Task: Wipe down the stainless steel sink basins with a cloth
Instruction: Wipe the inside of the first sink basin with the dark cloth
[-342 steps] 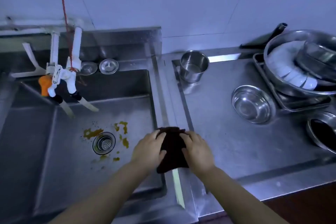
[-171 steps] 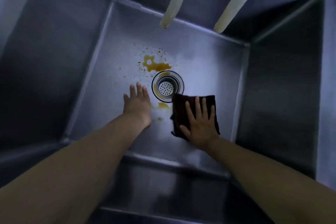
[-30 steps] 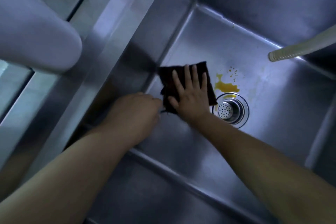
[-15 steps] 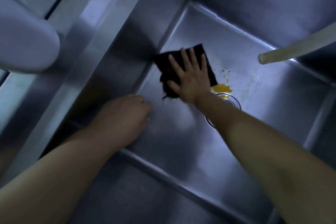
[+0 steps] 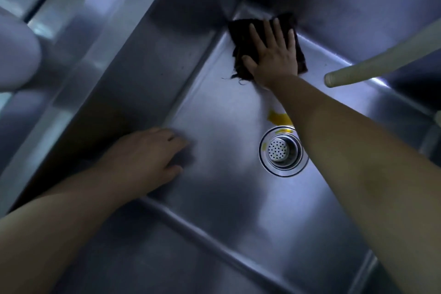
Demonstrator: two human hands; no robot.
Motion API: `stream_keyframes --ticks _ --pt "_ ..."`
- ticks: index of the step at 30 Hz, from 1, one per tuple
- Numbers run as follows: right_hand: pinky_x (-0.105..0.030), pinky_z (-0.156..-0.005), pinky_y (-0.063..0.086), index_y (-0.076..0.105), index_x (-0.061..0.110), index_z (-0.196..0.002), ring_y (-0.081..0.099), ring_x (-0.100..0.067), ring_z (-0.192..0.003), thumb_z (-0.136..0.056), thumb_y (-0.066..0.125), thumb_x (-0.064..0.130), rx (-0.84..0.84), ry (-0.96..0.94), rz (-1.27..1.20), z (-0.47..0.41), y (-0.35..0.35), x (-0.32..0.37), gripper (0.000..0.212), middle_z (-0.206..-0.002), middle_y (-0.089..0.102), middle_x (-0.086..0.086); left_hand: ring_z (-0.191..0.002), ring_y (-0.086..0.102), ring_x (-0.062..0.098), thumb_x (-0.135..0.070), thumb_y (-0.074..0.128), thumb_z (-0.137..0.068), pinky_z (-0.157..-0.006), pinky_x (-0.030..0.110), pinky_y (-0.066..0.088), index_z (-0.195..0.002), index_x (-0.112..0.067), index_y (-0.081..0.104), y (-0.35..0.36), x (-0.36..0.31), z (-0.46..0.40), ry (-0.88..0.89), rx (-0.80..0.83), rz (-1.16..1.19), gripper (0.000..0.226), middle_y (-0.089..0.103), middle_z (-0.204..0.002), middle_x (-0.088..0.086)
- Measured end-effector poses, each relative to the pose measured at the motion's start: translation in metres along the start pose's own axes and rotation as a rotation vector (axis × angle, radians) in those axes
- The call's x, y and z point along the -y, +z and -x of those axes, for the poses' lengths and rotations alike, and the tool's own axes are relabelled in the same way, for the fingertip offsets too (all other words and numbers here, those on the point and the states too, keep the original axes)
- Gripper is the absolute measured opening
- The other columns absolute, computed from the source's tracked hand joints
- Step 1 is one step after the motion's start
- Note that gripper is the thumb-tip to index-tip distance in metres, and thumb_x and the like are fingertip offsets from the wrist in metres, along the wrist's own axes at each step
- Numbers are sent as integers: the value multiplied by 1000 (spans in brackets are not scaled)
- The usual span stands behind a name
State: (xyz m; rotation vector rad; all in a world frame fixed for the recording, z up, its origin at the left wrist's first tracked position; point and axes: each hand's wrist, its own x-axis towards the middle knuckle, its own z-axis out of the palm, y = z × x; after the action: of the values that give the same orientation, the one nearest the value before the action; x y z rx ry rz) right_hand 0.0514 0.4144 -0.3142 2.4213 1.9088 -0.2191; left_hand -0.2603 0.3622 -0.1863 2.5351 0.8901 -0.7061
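Cloth (image 5: 241, 31) (dark, unlabelled) lies under flat right hand (image 5: 272, 55); left hand (image 5: 143, 157) rests loosely, holding nothing.

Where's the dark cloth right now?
The dark cloth lies in the steel basin's far corner, pressed flat under the right hand, beyond the round drain strainer.

The steel sink basin (image 5: 214, 198) carries everything here. On its floor my right hand (image 5: 272, 55) presses a dark cloth (image 5: 241, 28) flat into the far corner. My left hand (image 5: 143, 157) rests near the left wall. A yellow stain (image 5: 278, 118) lies just beside the round drain strainer (image 5: 282, 150).
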Motion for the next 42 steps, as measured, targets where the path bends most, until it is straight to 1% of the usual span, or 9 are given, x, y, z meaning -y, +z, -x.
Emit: stream_keyframes --ticks 3,7,9,11,13,17,27,33,42 --pt "-47 -116 -6 6 31 -152 -4 -21 -147 -91 32 56 11 41 23 32 1 -38 70 -161 2 -3 -117 53 18 -50 66 -75 -91 32 49 -135 -33 43 0 -12 2 84 47 -44 67 51 -132 -5" --pt "-51 -118 -1 15 27 -151 4 -25 -147 -87 33 55 -9 105 -34 80 -1 -88 72 -160 9 -5 -85 70 26 -34 92 -38 -65 36 59 -113 -17 68 3 -31 -2 233 -62 -155 81 69 -109 8" --pt "-51 -117 -1 19 28 -150 5 -24 -147 -86 33 56 -7 173 -42 104 0 -108 71 -159 13 -5 -109 61 27 -35 83 -57 -85 38 53 -133 -23 51 8 -37 -11 268 13 -183 83 56 -133 7" --pt "-49 -116 -3 20 29 -151 4 -25 -147 -86 33 55 -5 230 -42 125 3 -127 71 -160 12 -6 -137 31 24 -39 64 -78 -106 37 34 -148 -28 17 20 -38 -25 258 69 -271 85 20 -155 5" --pt "-45 -115 -6 19 27 -151 2 -27 -147 -86 34 54 -4 283 -59 145 5 -144 72 -160 9 -7 -144 10 26 -41 58 -84 -110 41 24 -149 -23 -1 25 -39 -39 225 136 -411 89 -2 -158 8" --pt "-52 -115 5 19 24 -151 8 -30 -146 -84 32 53 -1 473 -67 180 7 -163 74 -158 14 -12 -144 5 33 -44 63 -81 -111 48 21 -148 -9 -8 35 -35 -48 140 219 -547 103 -8 -156 18" --pt "-58 -112 -5 2 24 -152 -5 -37 -145 -91 34 56 56 970 -175 203 26 -89 75 -158 2 -18 -144 -4 38 -25 67 -81 -115 48 15 -146 -3 -14 41 -34 -44 110 317 -475 106 -16 -155 21" --pt "-56 -113 -5 5 27 -152 -6 -37 -145 -86 38 61 46 805 -134 140 22 -23 81 -159 -1 -16 -144 -7 37 -24 66 -83 -116 48 13 -146 -5 -16 42 -31 -46 119 322 -444 105 -19 -155 19" --pt "-55 -115 -3 10 26 -152 -1 -37 -145 -86 30 59 48 245 -100 143 22 61 76 -158 6 -17 -144 -10 36 -24 67 -83 -117 48 9 -146 -7 -17 37 -30 -44 113 345 -387 107 -21 -155 17"
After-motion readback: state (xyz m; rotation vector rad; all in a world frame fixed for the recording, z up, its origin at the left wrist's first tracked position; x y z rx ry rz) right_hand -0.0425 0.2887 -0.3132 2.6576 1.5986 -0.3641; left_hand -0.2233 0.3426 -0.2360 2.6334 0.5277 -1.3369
